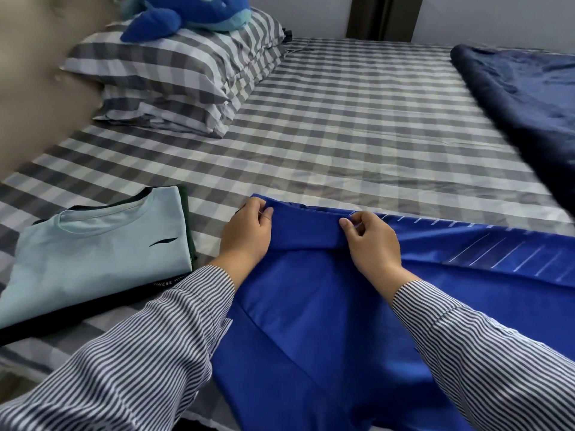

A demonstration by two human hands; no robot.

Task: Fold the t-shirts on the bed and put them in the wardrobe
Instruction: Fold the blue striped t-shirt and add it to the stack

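Observation:
A royal-blue t-shirt point(314, 309) with thin white stripes on its right part lies spread over the near edge of the checked bed point(342, 126). My left hand point(249, 234) pinches its far edge at the left, and my right hand point(370, 241) pinches the same edge a little to the right, a fold of fabric between them. To the left lies a folded light-blue t-shirt point(99, 259) on top of a dark folded garment point(188, 219), of which only the edges show.
Two checked pillows point(174, 76) are stacked at the head of the bed with a blue plush toy point(186, 14) on top. A dark navy blanket point(525, 104) covers the right side. A beige headboard point(31, 73) stands at the left.

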